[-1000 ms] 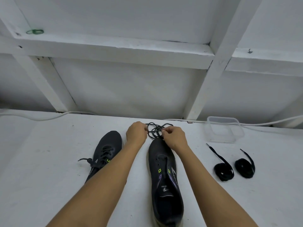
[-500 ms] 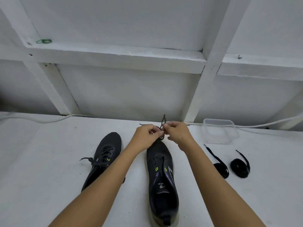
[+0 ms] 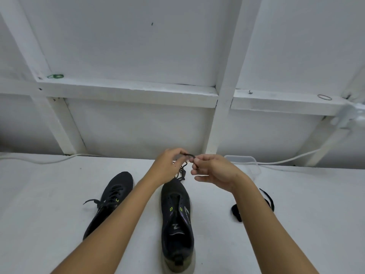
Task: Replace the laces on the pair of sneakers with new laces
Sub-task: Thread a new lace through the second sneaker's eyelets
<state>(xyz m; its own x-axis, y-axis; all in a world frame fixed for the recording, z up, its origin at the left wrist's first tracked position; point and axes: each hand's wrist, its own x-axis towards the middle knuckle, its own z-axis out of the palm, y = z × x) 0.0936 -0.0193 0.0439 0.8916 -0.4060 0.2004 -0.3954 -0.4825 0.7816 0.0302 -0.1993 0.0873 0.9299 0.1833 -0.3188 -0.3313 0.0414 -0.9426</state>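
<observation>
The old lace (image 3: pixel 182 167) was pinched by both hands, the left hand (image 3: pixel 167 168) and right hand (image 3: pixel 214 172) having been raised higher above the surface (image 3: pixel 39 194) than half a second before. The unlaced sneaker (image 3: pixel 176 216) lay below; the laced sneaker (image 3: pixel 110 200) stayed beside it. The new laces (image 3: pixel 237 211) were partly hidden by the right forearm.

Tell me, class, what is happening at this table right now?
A person is swapping sneaker laces. Both hands, the left hand and right hand, pinch the removed old lace above the toe of the unlaced sneaker. The other sneaker, to its left, is still laced. A rolled new lace lies on the right, partly hidden by the right forearm.
</observation>
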